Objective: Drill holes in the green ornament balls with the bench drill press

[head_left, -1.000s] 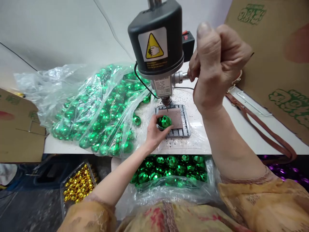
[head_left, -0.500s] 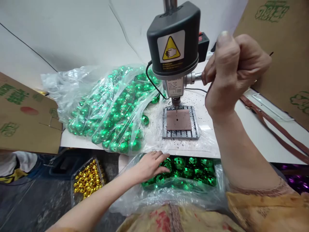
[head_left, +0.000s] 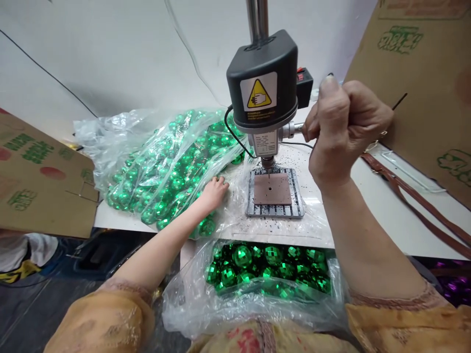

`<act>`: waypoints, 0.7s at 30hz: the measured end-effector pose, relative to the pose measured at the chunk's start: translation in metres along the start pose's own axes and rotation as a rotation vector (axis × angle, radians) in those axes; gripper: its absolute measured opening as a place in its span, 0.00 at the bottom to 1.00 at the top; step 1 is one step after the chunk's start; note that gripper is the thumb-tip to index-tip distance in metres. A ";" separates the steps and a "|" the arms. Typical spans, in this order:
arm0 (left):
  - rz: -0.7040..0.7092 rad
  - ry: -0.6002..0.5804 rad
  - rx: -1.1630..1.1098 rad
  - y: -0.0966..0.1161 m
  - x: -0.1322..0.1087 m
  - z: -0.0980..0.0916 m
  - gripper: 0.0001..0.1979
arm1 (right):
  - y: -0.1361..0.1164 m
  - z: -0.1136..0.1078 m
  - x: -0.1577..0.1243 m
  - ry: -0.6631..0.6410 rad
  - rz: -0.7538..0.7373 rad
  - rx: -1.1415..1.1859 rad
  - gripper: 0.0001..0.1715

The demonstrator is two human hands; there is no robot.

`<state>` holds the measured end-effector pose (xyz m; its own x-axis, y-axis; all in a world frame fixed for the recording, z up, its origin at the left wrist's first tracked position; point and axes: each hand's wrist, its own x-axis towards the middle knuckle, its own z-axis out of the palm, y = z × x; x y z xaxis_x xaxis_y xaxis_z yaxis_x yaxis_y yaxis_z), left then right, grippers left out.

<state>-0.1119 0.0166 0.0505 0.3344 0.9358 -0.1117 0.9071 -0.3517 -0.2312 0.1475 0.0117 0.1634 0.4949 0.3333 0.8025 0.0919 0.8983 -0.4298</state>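
A small drill press stands on the white table, its bit over a brown board with a hole, which lies on a slotted metal base. My right hand is closed around the press's feed lever. My left hand has its fingers curled down at the edge of a clear bag of faceted green balls, over the spot of a loose green ball; the ball itself is hidden under it. In front of me, an open plastic bag holds more faceted green balls.
Cardboard boxes stand at the left and right. A brown strap lies on the right of the table. Dark shavings surround the base. Purple shiny items are below the table at right.
My left hand has moved from the green balls in the front bag up and forward to the loose ball beside the big bag. My right hand stays on the lever. The view has shifted slightly.
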 end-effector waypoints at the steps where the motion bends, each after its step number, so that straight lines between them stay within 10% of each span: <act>1: -0.006 0.057 -0.078 0.001 0.001 -0.002 0.16 | 0.000 0.000 0.000 0.003 -0.005 0.003 0.29; 5: -0.062 0.396 -0.827 0.020 0.001 -0.014 0.20 | -0.003 0.000 -0.002 -0.005 0.033 -0.011 0.29; 9: -0.031 0.381 -1.601 0.057 0.002 -0.013 0.22 | -0.006 -0.001 -0.002 -0.014 0.073 -0.048 0.30; 21: 0.008 0.387 -1.606 0.096 0.029 0.017 0.28 | -0.006 -0.001 -0.002 -0.030 0.019 -0.039 0.31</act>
<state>-0.0194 0.0090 0.0082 0.1567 0.9709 0.1812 0.1437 -0.2040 0.9684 0.1469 0.0052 0.1646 0.4712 0.3590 0.8057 0.1164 0.8801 -0.4603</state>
